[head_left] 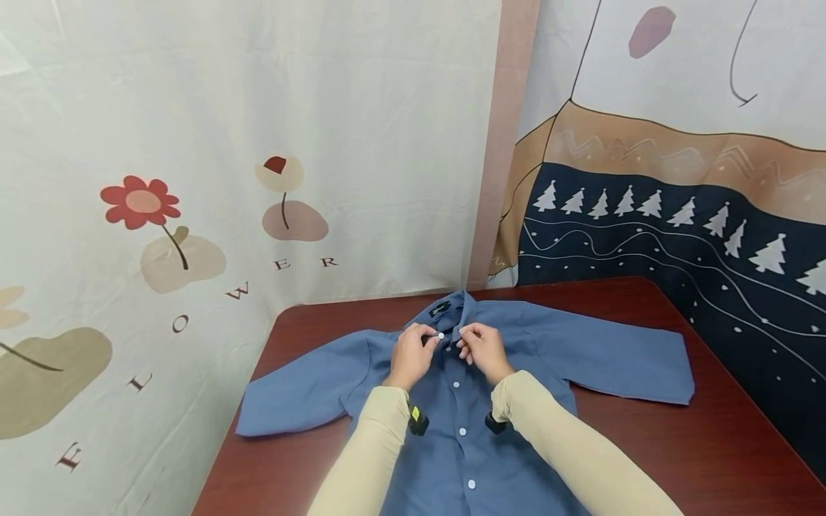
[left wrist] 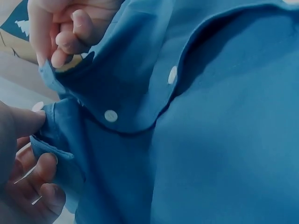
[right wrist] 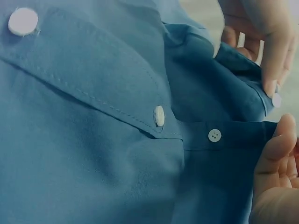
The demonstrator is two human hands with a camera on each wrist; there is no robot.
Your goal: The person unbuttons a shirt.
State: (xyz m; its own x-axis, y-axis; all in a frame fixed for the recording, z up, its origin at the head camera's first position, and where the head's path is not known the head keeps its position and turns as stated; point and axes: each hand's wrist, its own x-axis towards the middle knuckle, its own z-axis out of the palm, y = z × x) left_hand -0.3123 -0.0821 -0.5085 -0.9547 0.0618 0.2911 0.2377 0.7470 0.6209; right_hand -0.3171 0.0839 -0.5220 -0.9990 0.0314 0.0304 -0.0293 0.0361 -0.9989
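A blue button-up shirt (head_left: 445, 459) lies face up, its sleeves spread to both sides. At the neck my left hand (head_left: 411, 357) pinches one end of the collar band, right beside a white collar button (head_left: 441, 336). That button also shows by the left thumb in the right wrist view (right wrist: 276, 100). My right hand (head_left: 485, 351) pinches the opposite front edge of the collar (left wrist: 49, 79), a short gap away. The two collar ends are apart. Below them, white placket buttons (head_left: 456, 385) run down the front; the shirt's hem is out of view.
The shirt lies on a dark red-brown table (head_left: 645, 444). Behind it hangs a pale curtain (head_left: 387, 143) with flower prints. A dark cloth with white trees (head_left: 645, 236) hangs at the right. Dark wrist devices (head_left: 418, 420) sit under both wrists.
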